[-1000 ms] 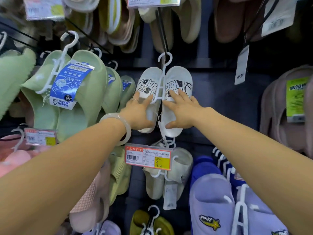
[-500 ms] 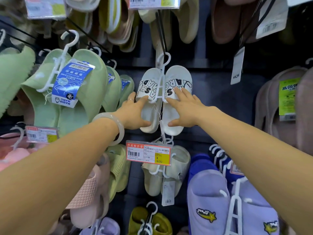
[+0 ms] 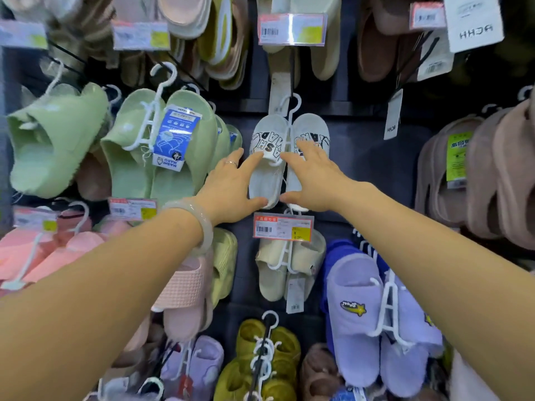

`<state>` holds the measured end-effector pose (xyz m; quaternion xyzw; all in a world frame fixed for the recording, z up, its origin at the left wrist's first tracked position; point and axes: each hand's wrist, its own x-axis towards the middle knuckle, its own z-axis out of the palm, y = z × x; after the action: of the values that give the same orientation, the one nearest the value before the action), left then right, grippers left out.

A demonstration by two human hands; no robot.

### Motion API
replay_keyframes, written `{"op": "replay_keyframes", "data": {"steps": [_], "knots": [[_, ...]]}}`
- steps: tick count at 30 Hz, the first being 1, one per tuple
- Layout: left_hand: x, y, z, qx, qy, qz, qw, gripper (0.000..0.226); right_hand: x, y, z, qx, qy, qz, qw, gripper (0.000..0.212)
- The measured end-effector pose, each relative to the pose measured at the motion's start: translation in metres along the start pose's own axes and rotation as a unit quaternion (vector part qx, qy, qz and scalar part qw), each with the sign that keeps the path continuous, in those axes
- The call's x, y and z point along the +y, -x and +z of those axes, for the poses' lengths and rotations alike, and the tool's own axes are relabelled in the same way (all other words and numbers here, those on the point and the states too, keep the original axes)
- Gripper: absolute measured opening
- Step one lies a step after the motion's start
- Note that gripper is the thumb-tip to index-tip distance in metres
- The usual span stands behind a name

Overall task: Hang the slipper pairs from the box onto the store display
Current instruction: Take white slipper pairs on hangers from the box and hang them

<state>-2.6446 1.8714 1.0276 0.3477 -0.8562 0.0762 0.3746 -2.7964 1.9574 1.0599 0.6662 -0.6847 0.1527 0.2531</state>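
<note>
left hand (image 3: 231, 188) and right hand (image 3: 314, 180), fingers spread, cup the white lettered slipper pair (image 3: 285, 157) from both sides; it hangs by its white hanger hook (image 3: 293, 104) on the display peg. letting go unevenly could swing it off.

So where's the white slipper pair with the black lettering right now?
The white slipper pair with black lettering hangs by its white plastic hanger at upper centre of the head view, right of the green slippers, above an orange price tag, with both hands on it.
</note>
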Motion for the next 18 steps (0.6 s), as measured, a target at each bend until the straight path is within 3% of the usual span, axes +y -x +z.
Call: {"op": "replay_keyframes", "data": {"steps": [8,12,18], "knots": [[-0.012,0.106,0.029,-0.01,0.084,0.019,0.996,0.08,-0.072,0.084,0.048,0.026,-0.061,-0.009,0.998,0.061],[-0.024,0.185,0.062,-0.08,0.124,-0.015,0.989,0.083,-0.099,0.132,0.101,-0.034,-0.094,-0.01,0.995,0.057],[-0.044,0.297,0.124,-0.241,0.067,-0.091,0.964,0.089,-0.126,0.214,0.201,-0.188,-0.132,0.024,0.973,0.063]]}}
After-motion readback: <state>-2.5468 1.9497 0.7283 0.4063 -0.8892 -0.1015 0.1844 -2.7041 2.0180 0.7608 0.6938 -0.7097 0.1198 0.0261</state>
